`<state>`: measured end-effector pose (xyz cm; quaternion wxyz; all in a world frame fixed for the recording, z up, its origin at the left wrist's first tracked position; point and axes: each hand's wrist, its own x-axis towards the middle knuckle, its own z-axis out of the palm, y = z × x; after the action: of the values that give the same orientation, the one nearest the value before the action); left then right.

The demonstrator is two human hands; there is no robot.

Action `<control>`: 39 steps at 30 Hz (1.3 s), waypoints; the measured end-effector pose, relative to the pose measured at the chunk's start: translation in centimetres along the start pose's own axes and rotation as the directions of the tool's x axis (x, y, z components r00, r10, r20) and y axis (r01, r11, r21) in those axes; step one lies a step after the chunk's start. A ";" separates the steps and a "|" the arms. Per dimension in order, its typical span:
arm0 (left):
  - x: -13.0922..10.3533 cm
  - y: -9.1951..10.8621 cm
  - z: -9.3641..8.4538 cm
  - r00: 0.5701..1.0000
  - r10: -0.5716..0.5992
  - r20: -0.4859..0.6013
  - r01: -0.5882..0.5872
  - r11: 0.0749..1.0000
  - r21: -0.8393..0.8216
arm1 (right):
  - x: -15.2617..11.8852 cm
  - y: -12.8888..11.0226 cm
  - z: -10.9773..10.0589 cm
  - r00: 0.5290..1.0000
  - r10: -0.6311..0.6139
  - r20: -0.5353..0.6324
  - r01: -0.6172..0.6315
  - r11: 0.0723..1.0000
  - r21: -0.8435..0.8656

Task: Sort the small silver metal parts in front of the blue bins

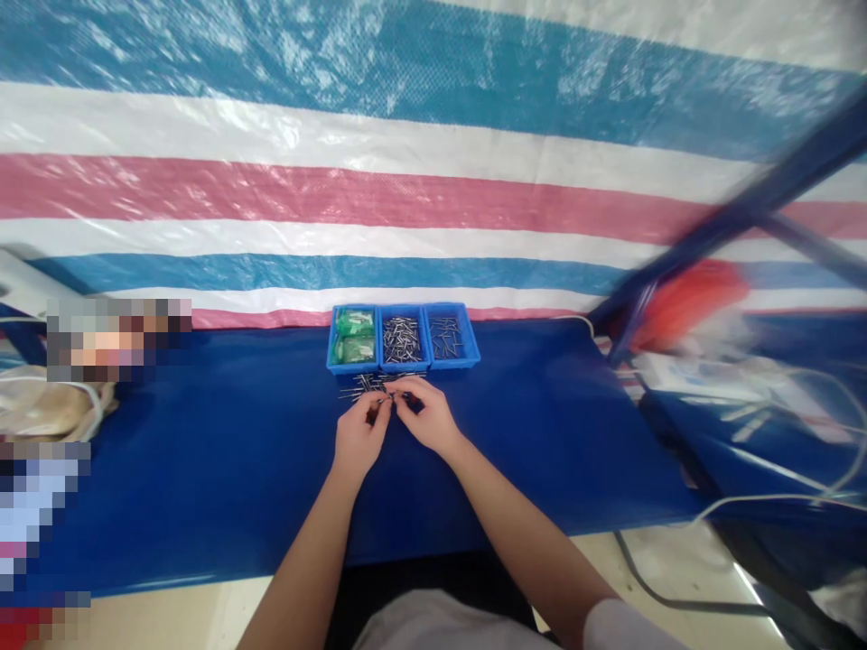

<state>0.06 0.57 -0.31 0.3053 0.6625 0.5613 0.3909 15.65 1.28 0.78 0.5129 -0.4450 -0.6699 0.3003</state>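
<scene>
My left hand [361, 431] and my right hand [428, 413] meet fingertip to fingertip over the blue table. Both are pinched closed around something small and dark that I cannot make out. Just beyond them lies a loose pile of thin metal pins [368, 384], partly hidden by my fingers. Behind the pile stand three joined blue bins. Green-and-clear packets fill the left bin [352, 368]. Many short metal pins lie in the middle bin [405, 366], and fewer, thinner dark pins are in the right bin [467, 359].
The blue tabletop [542, 433] stretches to both sides. A striped tarp [433, 208] hangs behind it. At right are a slanted blue frame post [711, 226], a red bag [697, 302] and white cables [759, 498]. A blurred-out person and a tan bag [41, 411] are at left.
</scene>
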 end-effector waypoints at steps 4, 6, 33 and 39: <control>0.1 0.0 0.0 1.000 -0.018 -0.005 0.017 0.999 -0.045 | 0.1 -0.1 0.1 1.000 -0.006 -0.014 0.006 0.999 0.040; 0.1 -0.1 -0.1 0.999 -0.029 -0.031 0.026 0.996 -0.080 | 0.2 -0.1 0.1 1.000 -0.010 -0.015 0.011 0.999 0.049; -0.1 0.0 0.0 0.995 -0.048 -0.085 0.033 0.985 -0.172 | 0.0 0.4 0.2 0.925 0.367 -0.094 -0.314 0.882 0.350; -0.1 -0.2 -0.1 0.996 -0.042 -0.085 0.030 0.990 -0.137 | -0.1 0.3 0.4 0.948 0.316 -0.036 -0.288 0.902 0.321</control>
<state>-0.14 0.51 -0.42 0.3317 0.6124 0.5581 0.4511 15.31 1.37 0.39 0.5525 -0.4695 -0.5140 0.4584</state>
